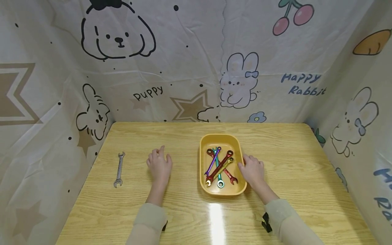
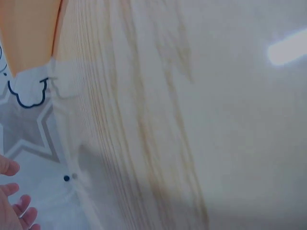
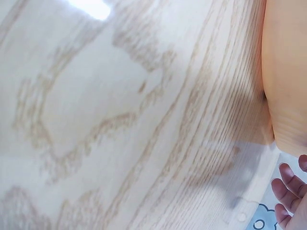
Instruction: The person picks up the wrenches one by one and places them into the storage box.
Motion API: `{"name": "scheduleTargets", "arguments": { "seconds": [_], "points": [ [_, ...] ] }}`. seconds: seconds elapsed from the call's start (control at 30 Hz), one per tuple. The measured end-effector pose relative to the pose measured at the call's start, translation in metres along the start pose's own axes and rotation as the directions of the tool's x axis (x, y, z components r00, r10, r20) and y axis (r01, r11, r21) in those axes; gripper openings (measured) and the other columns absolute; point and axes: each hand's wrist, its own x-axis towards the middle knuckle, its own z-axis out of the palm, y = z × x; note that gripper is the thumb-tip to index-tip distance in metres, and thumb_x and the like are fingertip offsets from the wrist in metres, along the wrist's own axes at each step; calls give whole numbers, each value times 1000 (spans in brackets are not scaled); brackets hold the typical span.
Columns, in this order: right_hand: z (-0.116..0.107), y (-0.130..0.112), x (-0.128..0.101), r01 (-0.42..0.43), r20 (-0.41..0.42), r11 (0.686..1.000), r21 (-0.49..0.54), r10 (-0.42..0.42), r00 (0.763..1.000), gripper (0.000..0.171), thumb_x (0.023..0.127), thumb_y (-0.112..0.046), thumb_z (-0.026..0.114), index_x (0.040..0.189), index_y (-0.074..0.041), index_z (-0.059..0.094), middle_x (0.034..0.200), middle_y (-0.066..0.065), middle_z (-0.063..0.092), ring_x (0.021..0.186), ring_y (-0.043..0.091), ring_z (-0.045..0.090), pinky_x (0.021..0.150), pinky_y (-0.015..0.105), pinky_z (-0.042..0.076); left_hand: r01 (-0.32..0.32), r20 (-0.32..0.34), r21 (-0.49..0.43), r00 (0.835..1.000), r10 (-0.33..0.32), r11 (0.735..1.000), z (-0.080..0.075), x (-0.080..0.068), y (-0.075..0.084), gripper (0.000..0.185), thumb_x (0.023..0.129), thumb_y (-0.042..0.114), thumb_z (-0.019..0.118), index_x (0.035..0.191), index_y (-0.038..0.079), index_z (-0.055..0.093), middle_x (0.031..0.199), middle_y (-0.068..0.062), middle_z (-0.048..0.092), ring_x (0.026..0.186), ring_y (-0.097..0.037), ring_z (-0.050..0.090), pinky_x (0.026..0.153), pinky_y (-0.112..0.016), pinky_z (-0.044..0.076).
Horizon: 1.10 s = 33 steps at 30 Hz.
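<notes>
Head view: both hands lie flat on the wooden counter, fingers relaxed and holding nothing
Left hand: rests palm down on bare wood, between the grey spanner and the yellow tray, apart from both
Right hand: fingertips touch the tray's right rim, palm on the counter, nothing gripped
Tray contents: coloured wrenches lie crossed over one another, red, purple, teal and yellow, heads pointing both ways
Doing it well: judging by the pile, the topmost wrench should come off first, pinched mid-shaft, while the right hand steadies the rim so the tray does not slide
Grey spanner: lies alone near the left edge, roughly lengthwise, flat and easy to reach with the left hand
Edges: printed cloth walls close in at the back and both sides; the spanner sits nearest the left edge
Open room: broad bare wood to the right of the tray and in front of both hands
</notes>
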Motion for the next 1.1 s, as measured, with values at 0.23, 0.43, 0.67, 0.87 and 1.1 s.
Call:
{"name": "scheduleTargets", "arguments": {
  "seconds": [0.23,0.43,0.67,0.87,1.1],
  "points": [
    [1,1,1,-3,-3,1000,-4,3,1000,45,88,-30,52,126,-6,51,111,22,58,104,38,51,85,51,32,37,-23,-6,999,-37,999,-3,3,-9,42,85,17,56,125,5,52,109,-18,50,98,-34,44,84,-46,35],
    [1,1,2,-10,3,1000,-1,10,1000,46,88,-30,52,126,-5,51,112,22,57,104,38,51,86,51,32,86,-47,-8,995,-86,996,-5,5,-16,41,86,17,56,125,6,52,111,-20,50,100,-35,44,84,-48,35],
    [0,0,1,-3,6,1000,-9,3,1000,46,88,-30,51,126,-5,51,112,22,57,104,39,51,85,51,32,152,-47,-16,987,-153,988,-8,6,-31,42,87,18,55,127,5,50,114,-21,48,103,-36,42,85,-49,34],
    [0,0,0,1,-2,1000,-8,-1,1000,45,88,-30,52,125,-5,52,112,22,57,104,39,51,85,51,32,198,-95,-42,975,-202,979,-11,7,-44,44,85,17,55,126,4,50,113,-23,47,104,-39,41,84,-51,32],
    [1,1,0,2,-8,1000,-8,-2,1000,46,88,-30,52,126,-4,51,113,23,57,105,39,51,86,51,32,235,-143,-37,961,-238,971,-17,10,-57,44,84,16,57,126,4,51,114,-23,48,106,-39,41,83,-51,32]
  ]
}}
